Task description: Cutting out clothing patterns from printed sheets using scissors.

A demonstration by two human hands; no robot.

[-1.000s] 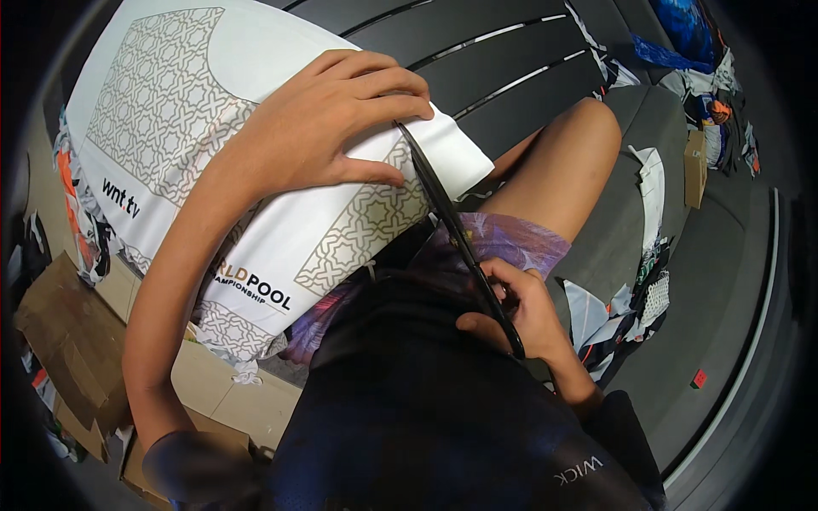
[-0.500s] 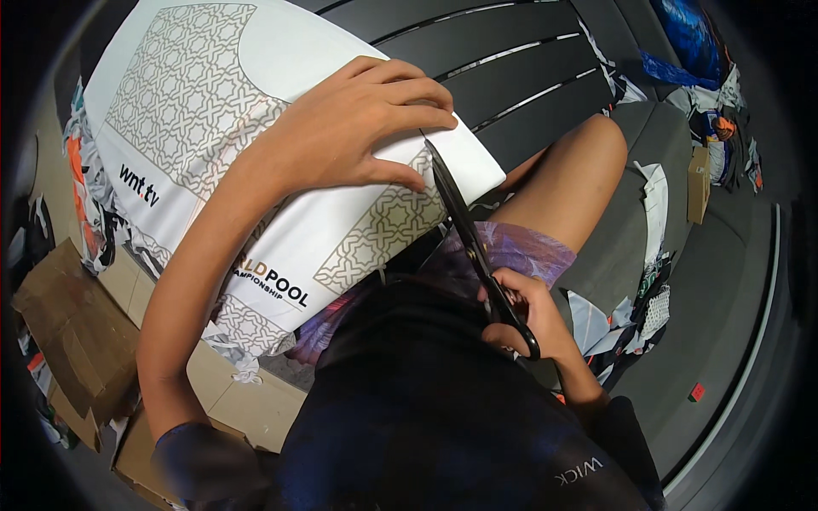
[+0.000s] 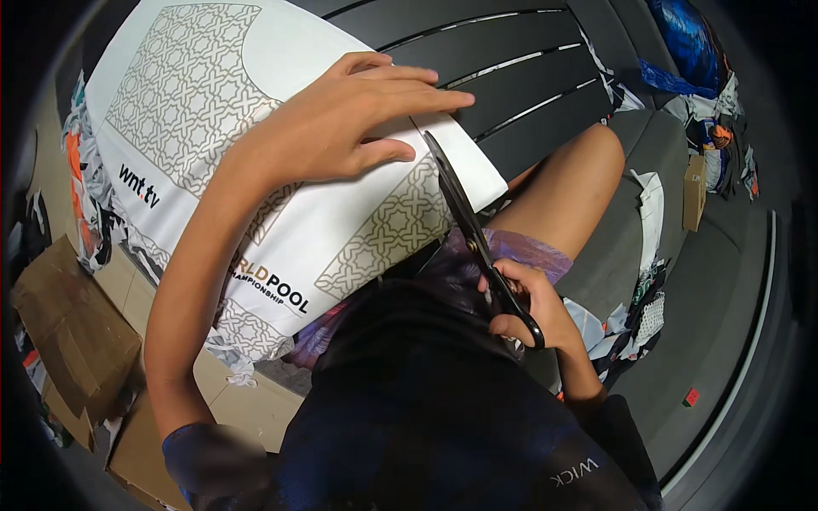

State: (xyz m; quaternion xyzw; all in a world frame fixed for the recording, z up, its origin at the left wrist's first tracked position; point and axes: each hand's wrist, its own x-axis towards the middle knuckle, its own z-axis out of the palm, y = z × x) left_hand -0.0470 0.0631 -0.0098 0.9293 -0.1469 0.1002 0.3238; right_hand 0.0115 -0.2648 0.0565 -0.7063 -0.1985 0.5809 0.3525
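Note:
White fabric (image 3: 315,221) with grey star-lattice patches and dark lettering lies spread over a dark slatted table and hangs toward my lap. My left hand (image 3: 362,119) rests flat on it near the right end, fingers stretched and spread, thumb apart. In my right hand (image 3: 528,311) is a pair of long black scissors (image 3: 464,217), gripped by the handles above my lap. Their blades point up and away, and the tips lie at the fabric's right part, just right of my left thumb. A thin dark line runs in the fabric from near the tips toward my left fingers.
The dark slatted table (image 3: 460,51) reaches away behind the fabric. Left on the tiled floor stand opened cardboard boxes (image 3: 72,341) and heaped fabric scraps (image 3: 85,196). Along the grey sofa (image 3: 724,281) at right lie more scraps (image 3: 652,230), a small cardboard box (image 3: 694,192) and a small red block (image 3: 690,397).
My left fingers have straightened and spread, and the hand has shifted slightly left. The scissors have moved a little, their tips now slightly farther left. My right hand keeps its grip.

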